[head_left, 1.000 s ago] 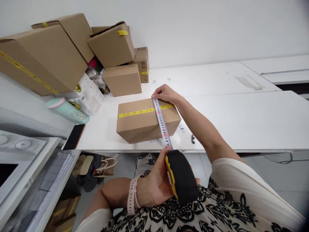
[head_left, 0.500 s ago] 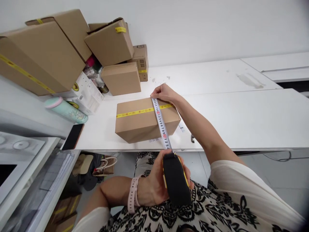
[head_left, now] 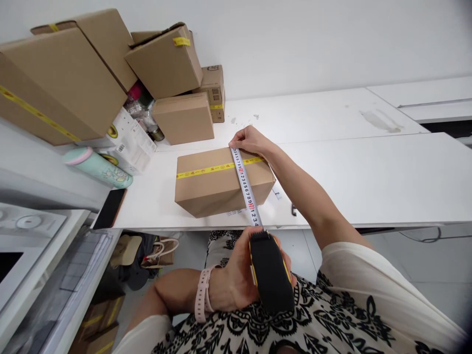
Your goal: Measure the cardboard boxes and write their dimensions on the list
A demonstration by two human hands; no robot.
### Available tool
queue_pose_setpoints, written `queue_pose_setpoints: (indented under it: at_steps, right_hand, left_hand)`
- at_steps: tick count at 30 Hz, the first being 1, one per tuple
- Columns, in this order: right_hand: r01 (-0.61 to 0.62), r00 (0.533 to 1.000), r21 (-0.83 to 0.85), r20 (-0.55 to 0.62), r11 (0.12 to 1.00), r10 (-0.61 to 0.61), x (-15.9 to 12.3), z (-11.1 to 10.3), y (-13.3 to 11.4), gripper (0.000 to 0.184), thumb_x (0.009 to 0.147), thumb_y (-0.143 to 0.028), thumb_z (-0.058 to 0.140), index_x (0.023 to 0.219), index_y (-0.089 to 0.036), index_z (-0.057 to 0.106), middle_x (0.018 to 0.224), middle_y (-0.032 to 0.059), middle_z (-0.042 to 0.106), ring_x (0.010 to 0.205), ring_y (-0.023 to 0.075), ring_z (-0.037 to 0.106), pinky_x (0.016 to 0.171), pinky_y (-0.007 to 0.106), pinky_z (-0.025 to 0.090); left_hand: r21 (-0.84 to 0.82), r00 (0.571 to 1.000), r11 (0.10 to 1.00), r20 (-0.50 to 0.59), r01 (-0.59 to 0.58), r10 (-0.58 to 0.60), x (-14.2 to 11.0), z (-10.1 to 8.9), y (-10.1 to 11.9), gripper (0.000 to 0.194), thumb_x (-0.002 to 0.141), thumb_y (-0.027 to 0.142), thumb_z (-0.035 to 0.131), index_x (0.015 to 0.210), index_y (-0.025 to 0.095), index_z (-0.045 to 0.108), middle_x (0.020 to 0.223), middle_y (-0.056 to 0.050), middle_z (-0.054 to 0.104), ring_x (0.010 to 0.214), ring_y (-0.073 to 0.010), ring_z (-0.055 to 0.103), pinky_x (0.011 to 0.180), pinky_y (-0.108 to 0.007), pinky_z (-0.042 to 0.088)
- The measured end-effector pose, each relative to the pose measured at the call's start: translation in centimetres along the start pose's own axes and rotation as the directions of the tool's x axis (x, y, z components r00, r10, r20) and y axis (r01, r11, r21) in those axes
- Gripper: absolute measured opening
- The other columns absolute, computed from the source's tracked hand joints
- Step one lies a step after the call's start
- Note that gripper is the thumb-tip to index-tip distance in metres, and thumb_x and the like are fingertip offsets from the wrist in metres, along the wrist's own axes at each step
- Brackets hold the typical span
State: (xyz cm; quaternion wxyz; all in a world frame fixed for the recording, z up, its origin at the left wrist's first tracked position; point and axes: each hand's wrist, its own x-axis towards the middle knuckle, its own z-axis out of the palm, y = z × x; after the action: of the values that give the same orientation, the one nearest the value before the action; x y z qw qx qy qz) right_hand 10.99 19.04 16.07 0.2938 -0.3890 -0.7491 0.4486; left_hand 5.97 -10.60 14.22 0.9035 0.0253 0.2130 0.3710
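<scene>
A brown cardboard box with a strip of yellow printed tape lies on the white table. Across its top, toward the right end, runs the pulled-out blade of a tape measure. My left hand, with a pink band on the wrist, grips the black and yellow case in front of the table edge. At the box's far edge my right hand pinches the end of the blade. The blade slopes down from the box's top toward the case, with numbers facing up.
Several cardboard boxes are stacked at the back left. Beside them lie a mint bottle and a dark phone. A small black object sits near the front edge. Bags stand below the table.
Almost nothing differs. The view has shifted very slightly, while both hands, the blade and the box keep their places relative to one another.
</scene>
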Motion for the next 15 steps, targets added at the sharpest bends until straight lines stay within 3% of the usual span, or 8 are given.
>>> queue_pose_setpoints:
  at_steps: [3, 6, 9, 10, 12, 13, 14, 15]
  right_hand:
    - [0.055, 0.998, 0.029, 0.017, 0.998, -0.056, 0.0, -0.7, -0.2, 0.038, 0.079, -0.057, 0.078, 0.078, -0.019, 0.074, 0.082, 0.0070, 0.074, 0.083, 0.0217, 0.066, 0.081, 0.038, 0.057]
    - [0.121, 0.991, 0.122, -0.071, 0.985, -0.113, -0.9, -2.7, -1.0, 0.054, 0.089, -0.071, 0.060, 0.107, -0.022, 0.074, 0.105, 0.0079, 0.076, 0.102, 0.0219, 0.067, 0.090, 0.036, 0.055]
    - [0.153, 0.967, 0.148, -0.225, 0.977, -0.118, -3.6, -5.1, -1.4, 0.067, 0.094, -0.075, 0.046, 0.128, -0.021, 0.067, 0.121, 0.0090, 0.072, 0.120, 0.0230, 0.063, 0.098, 0.036, 0.052]
    - [0.139, 0.961, 0.141, -0.257, 0.980, -0.099, -4.8, -5.6, -1.2, 0.069, 0.095, -0.076, 0.044, 0.130, -0.020, 0.066, 0.123, 0.0101, 0.071, 0.123, 0.0241, 0.062, 0.100, 0.038, 0.052]
    - [0.059, 0.961, 0.126, -0.276, 0.990, -0.022, -7.3, -6.2, 0.0, 0.073, 0.094, -0.077, 0.045, 0.130, -0.018, 0.066, 0.126, 0.0134, 0.070, 0.123, 0.0271, 0.062, 0.101, 0.042, 0.052]
    - [-0.001, 0.964, 0.122, -0.265, 0.993, 0.034, -8.6, -6.1, 0.8, 0.075, 0.092, -0.079, 0.045, 0.129, -0.017, 0.067, 0.128, 0.0152, 0.070, 0.123, 0.0288, 0.063, 0.102, 0.044, 0.052]
    - [-0.065, 0.965, 0.120, -0.245, 0.991, 0.093, -9.7, -5.9, 1.8, 0.078, 0.091, -0.080, 0.044, 0.129, -0.016, 0.068, 0.130, 0.0169, 0.069, 0.122, 0.0305, 0.063, 0.102, 0.047, 0.053]
    - [-0.126, 0.964, 0.116, -0.220, 0.985, 0.150, -10.6, -5.5, 2.8, 0.080, 0.090, -0.082, 0.043, 0.129, -0.016, 0.068, 0.131, 0.0181, 0.069, 0.122, 0.0322, 0.063, 0.102, 0.049, 0.053]
  left_hand:
    - [0.045, 0.999, 0.999, 0.049, -0.021, 0.019, -0.5, 0.8, 1.0, 0.042, 0.089, 0.055, 0.055, 0.078, 0.016, 0.067, 0.064, -0.005, 0.066, 0.057, -0.0174, 0.062, 0.065, -0.033, 0.051]
    - [0.137, 0.977, 0.978, 0.167, -0.159, 0.136, -2.5, 1.6, 3.1, 0.047, 0.097, 0.054, 0.043, 0.079, 0.017, 0.066, 0.063, -0.003, 0.061, 0.050, -0.0141, 0.057, 0.058, -0.030, 0.049]
    - [0.333, 0.885, 0.840, 0.344, -0.428, 0.315, -6.5, 1.7, 6.0, 0.039, 0.093, 0.053, 0.053, 0.083, 0.020, 0.069, 0.079, -0.005, 0.070, 0.053, -0.0154, 0.062, 0.060, -0.033, 0.053]
    - [0.414, 0.849, 0.743, 0.303, -0.526, 0.432, -8.1, 1.4, 6.9, 0.036, 0.091, 0.053, 0.058, 0.084, 0.021, 0.071, 0.092, -0.006, 0.074, 0.056, -0.0161, 0.064, 0.062, -0.036, 0.055]
    - [0.561, 0.667, 0.509, 0.107, -0.653, 0.737, -11.0, 0.5, 8.4, 0.029, 0.086, 0.052, 0.066, 0.086, 0.024, 0.074, 0.119, -0.008, 0.075, 0.061, -0.0173, 0.063, 0.062, -0.040, 0.059]
    - [0.587, 0.519, 0.396, 0.049, -0.707, 0.854, -12.1, -0.1, 9.0, 0.030, 0.084, 0.052, 0.066, 0.092, 0.025, 0.076, 0.130, -0.009, 0.071, 0.060, -0.0160, 0.062, 0.059, -0.039, 0.059]
    - [0.618, 0.422, 0.350, -0.031, -0.704, 0.906, -12.9, -0.9, 9.5, 0.034, 0.084, 0.051, 0.065, 0.101, 0.025, 0.077, 0.139, -0.011, 0.067, 0.060, -0.0155, 0.062, 0.058, -0.038, 0.060]
    - [0.636, 0.361, 0.344, -0.108, -0.691, 0.926, -13.3, -1.6, 10.0, 0.041, 0.083, 0.050, 0.063, 0.110, 0.022, 0.076, 0.142, -0.014, 0.064, 0.060, -0.0150, 0.062, 0.056, -0.036, 0.060]
